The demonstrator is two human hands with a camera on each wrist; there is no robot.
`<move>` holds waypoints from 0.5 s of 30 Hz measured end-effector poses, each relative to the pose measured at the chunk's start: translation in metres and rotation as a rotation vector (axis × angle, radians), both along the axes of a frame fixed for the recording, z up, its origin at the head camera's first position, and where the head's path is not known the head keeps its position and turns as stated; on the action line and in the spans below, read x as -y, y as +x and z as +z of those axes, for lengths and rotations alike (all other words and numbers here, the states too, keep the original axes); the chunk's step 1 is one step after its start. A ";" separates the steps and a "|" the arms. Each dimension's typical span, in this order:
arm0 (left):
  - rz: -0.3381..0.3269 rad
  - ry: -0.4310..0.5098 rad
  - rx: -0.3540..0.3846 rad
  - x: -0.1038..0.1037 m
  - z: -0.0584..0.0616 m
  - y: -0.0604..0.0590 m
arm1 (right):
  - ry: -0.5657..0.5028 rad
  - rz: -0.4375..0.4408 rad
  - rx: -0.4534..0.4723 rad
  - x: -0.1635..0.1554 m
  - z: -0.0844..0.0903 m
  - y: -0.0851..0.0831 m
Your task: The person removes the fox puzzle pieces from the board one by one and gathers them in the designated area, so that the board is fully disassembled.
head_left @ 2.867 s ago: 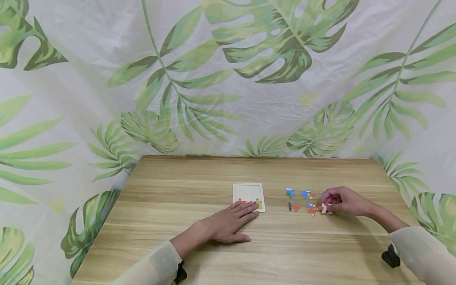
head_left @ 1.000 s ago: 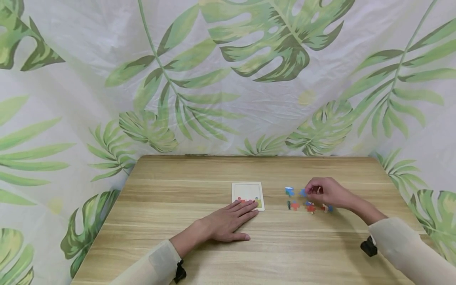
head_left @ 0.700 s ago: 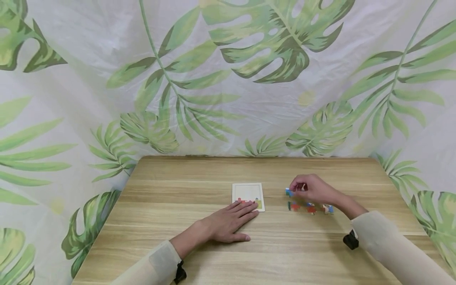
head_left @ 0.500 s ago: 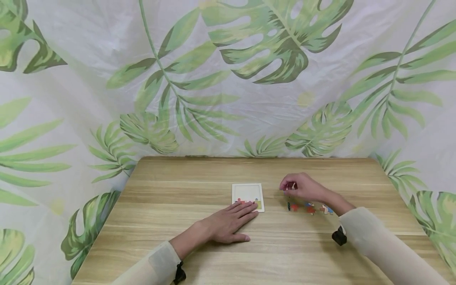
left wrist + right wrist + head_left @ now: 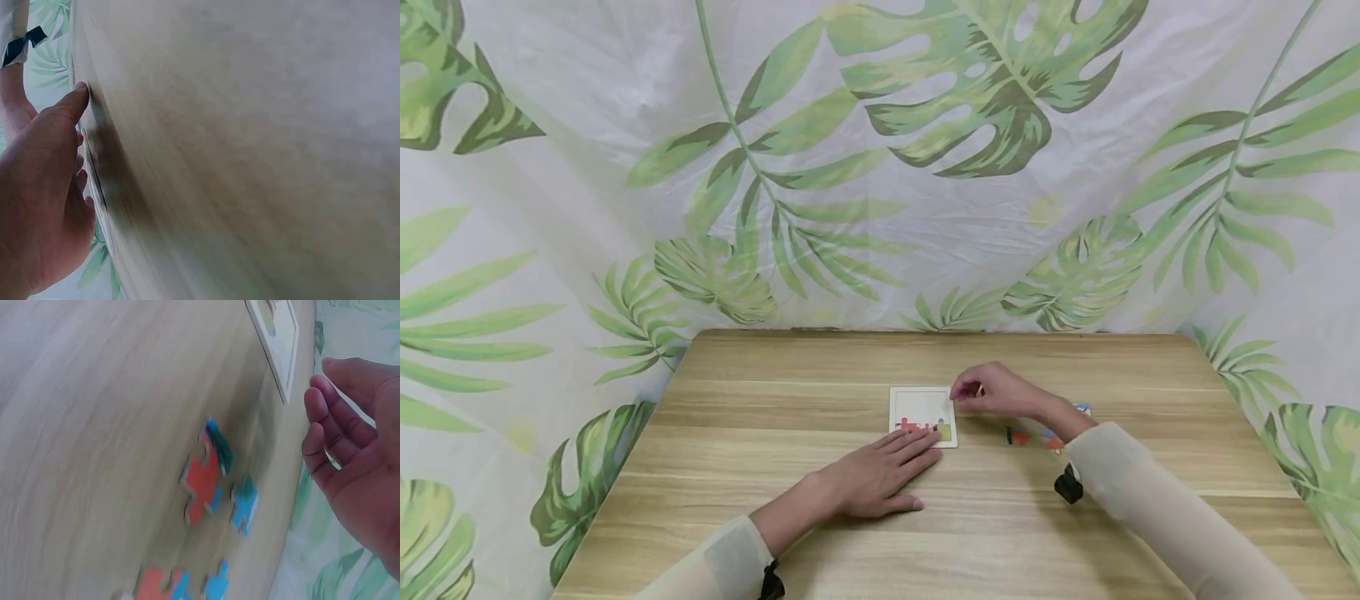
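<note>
My left hand [image 5: 876,479] lies flat with straight fingers over the lower edge of a cream puzzle tray [image 5: 921,402]. Red and yellow-green pieces fill the bottom row of the tray; its upper part is bare. At the tray's upper right corner hovers my right hand [image 5: 992,390], fingers loosely bent. In the right wrist view, no piece shows between thumb and fingers. Loose puzzle pieces lie to the right: a red one with a dark green edge [image 5: 203,487], a blue-green one [image 5: 245,503], and others partly hidden by my right forearm.
The wooden tabletop [image 5: 760,400] carries the tray and the loose pieces. Behind and beside it hangs a leaf-print cloth [image 5: 880,167]. A blue piece [image 5: 1082,408] peeks out beyond my right wrist.
My right hand has left the lower right pieces, passed leftward over the upper row and reached the tray's right edge. My left hand stays on the tray with hardly any movement.
</note>
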State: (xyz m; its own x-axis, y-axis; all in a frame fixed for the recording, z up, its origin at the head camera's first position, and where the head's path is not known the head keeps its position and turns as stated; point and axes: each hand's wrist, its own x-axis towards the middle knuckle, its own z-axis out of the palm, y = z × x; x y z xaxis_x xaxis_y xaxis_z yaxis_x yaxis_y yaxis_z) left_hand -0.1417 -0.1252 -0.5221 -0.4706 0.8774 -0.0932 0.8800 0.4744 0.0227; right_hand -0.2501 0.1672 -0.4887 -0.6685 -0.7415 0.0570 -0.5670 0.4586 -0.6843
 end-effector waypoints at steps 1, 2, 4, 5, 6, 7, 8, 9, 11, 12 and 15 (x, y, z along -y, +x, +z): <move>0.002 -0.003 0.002 0.001 0.000 0.001 | 0.005 0.002 0.006 0.003 -0.001 -0.001; 0.004 -0.004 0.014 0.002 0.000 0.002 | 0.009 0.003 0.017 0.007 -0.001 -0.001; 0.009 -0.013 0.028 0.003 0.001 0.005 | 0.018 0.002 0.033 0.013 -0.003 -0.002; 0.010 -0.015 0.030 0.003 0.001 0.006 | 0.020 0.002 0.038 0.016 -0.003 -0.002; 0.011 -0.021 0.030 0.004 0.001 0.007 | 0.021 0.001 0.043 0.019 -0.003 -0.002; 0.012 -0.024 0.027 0.004 0.001 0.007 | 0.020 0.002 0.046 0.023 -0.004 -0.002; 0.013 -0.024 0.028 0.005 0.000 0.008 | 0.020 0.004 0.050 0.026 -0.005 -0.003; 0.014 -0.026 0.025 0.005 -0.001 0.008 | 0.022 0.007 0.049 0.029 -0.006 -0.003; 0.016 -0.022 0.027 0.006 -0.002 0.008 | 0.021 0.016 0.049 0.036 -0.008 -0.005; 0.017 -0.023 0.028 0.006 -0.003 0.008 | 0.018 0.024 0.052 0.039 -0.009 -0.005; 0.019 -0.022 0.039 0.007 -0.005 0.009 | 0.018 0.047 0.044 0.049 -0.014 -0.006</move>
